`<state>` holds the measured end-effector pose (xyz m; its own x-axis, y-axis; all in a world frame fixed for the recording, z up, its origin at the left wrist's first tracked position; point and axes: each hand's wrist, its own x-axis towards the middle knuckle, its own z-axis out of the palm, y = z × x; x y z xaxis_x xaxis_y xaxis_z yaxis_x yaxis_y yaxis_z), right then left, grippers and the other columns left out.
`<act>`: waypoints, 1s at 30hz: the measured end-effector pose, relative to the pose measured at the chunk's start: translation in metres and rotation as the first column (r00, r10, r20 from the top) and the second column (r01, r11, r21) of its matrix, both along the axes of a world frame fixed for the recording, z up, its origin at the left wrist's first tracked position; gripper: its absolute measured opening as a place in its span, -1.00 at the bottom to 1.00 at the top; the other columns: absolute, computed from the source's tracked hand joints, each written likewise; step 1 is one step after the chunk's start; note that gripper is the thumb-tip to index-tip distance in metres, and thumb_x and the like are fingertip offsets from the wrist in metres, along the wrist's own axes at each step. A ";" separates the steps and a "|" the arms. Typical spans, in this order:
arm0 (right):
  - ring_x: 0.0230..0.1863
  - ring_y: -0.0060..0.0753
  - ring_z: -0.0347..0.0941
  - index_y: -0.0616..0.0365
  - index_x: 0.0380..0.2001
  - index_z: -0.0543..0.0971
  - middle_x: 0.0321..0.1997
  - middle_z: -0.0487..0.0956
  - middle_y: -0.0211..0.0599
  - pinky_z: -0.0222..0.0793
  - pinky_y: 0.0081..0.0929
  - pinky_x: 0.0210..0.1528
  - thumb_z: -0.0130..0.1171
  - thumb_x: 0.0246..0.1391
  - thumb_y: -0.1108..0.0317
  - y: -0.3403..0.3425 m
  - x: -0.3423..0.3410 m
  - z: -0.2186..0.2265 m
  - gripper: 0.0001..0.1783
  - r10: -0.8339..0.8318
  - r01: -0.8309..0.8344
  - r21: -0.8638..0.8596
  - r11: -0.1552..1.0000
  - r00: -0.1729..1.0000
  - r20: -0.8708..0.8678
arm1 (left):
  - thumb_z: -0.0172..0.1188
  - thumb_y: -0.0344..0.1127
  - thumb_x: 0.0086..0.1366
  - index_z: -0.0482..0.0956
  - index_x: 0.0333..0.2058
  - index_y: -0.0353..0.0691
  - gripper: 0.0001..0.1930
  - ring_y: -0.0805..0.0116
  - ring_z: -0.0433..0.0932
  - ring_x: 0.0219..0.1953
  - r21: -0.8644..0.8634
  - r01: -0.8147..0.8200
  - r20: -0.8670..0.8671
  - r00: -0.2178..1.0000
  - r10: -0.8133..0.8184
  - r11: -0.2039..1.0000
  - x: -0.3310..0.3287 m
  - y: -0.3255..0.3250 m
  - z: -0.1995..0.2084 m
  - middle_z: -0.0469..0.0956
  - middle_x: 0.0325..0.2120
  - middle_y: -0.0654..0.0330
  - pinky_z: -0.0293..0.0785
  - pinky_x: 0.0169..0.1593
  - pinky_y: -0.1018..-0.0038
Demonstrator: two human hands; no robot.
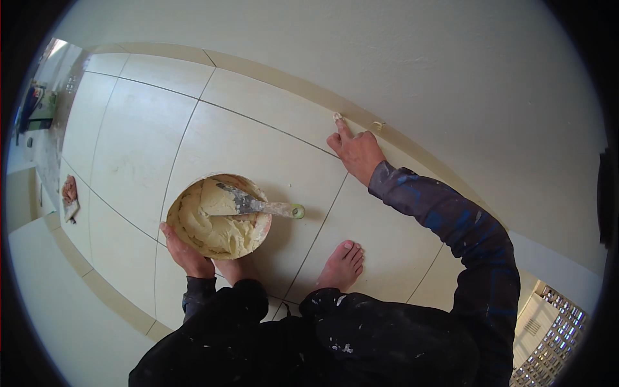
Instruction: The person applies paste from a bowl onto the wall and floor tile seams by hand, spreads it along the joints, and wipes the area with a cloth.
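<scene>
**Bucket in one hand, paste on the other's fingertip**

Only a head view here, looking down. The left hand [187,258] had hold of the bucket [261,229] by its lower left side, some of the fingers hidden from view. The bucket was in front of the left foot [238,269], mouth up, over the tiled floor [251,151]. Couldn't tell if its base was touching down.

Inside was a good load of cream-coloured paste [225,235], all ridged and swirled. A scraper [248,205] lay across it, messy blade in the bucket, handle poking out past the right rim with a green end.

The right hand [360,155] was stretched out up front and gripped nothing: index finger out straight with a blob of paste on the tip, thumb apart from it, the rest curled in. That tip was right by the bottom of the skirting [284,82]; couldn't tell if they touched. A little smear [379,124] sat on the skirting just to the right.

Far left, a crumpled rag [69,197] lay on the tiles.
</scene>
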<state>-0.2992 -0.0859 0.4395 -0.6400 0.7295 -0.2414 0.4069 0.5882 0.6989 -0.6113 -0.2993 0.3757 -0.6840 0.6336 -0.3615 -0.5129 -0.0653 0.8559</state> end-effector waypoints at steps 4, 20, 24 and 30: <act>-0.61 -0.36 0.54 0.05 -0.04 0.31 0.38 0.31 0.03 0.29 -0.38 -0.59 0.08 0.10 0.33 -0.032 0.045 0.021 -0.65 -0.071 0.070 0.016 0.997 0.993 0.093 | -0.29 0.16 0.51 0.40 0.07 -0.37 -0.37 0.27 0.50 0.01 0.015 0.003 0.011 1.000 -0.003 1.000 0.004 0.004 0.003 0.50 -0.01 0.06 0.44 0.08 0.38; -0.35 -0.21 0.53 0.10 -0.13 0.39 0.40 0.28 -0.22 0.48 -0.36 -0.31 0.10 0.07 0.42 -0.011 0.049 0.083 -0.73 0.210 -0.223 -0.096 0.970 0.969 -0.131 | -0.29 0.18 0.50 0.40 0.06 -0.35 -0.36 0.27 0.50 -0.01 -0.007 -0.039 0.055 0.998 0.039 0.999 0.005 -0.003 0.003 0.50 -0.03 0.06 0.44 0.07 0.39; -0.35 -0.19 0.54 0.09 -0.14 0.39 0.37 0.31 -0.21 0.48 -0.37 -0.34 0.11 0.06 0.41 -0.020 0.062 0.085 -0.73 0.178 -0.182 -0.059 0.982 0.982 -0.061 | -0.28 0.14 0.51 0.38 0.10 -0.34 -0.39 0.26 0.48 0.04 0.011 0.023 0.020 1.000 -0.023 1.000 0.005 -0.006 0.000 0.47 0.02 0.06 0.42 0.11 0.37; -0.35 -0.21 0.53 0.09 -0.16 0.41 0.31 0.37 -0.19 0.47 -0.34 -0.34 0.11 0.04 0.40 -0.038 0.074 0.078 -0.74 0.088 -0.116 -0.176 0.977 0.983 -0.161 | -0.26 0.17 0.50 0.42 0.02 -0.35 -0.39 0.30 0.48 -0.03 -0.022 -0.040 -0.011 0.999 0.040 0.999 -0.006 -0.011 -0.002 0.50 -0.06 0.08 0.43 0.05 0.40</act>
